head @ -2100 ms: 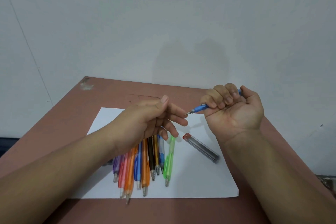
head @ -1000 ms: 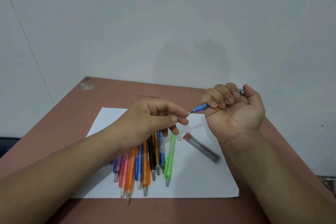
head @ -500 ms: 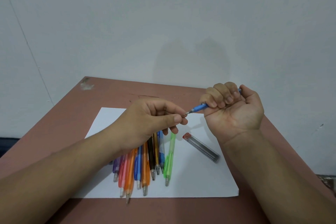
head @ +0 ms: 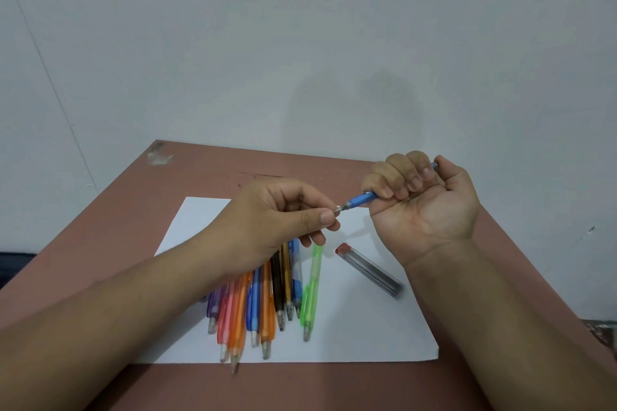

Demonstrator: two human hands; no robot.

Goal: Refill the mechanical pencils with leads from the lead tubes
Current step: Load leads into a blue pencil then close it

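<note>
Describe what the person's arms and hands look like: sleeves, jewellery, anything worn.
Both forearms are bare up to the frame edge, with no sleeves in view. The left hand and right hand carry no gloves, rings, watch or bracelets. Fingernails are short and unpainted.

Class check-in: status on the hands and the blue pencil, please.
Right hand grips blue pencil. Left hand pinches at its tip. Lead tube lies on paper. Nothing obstructing.
</note>
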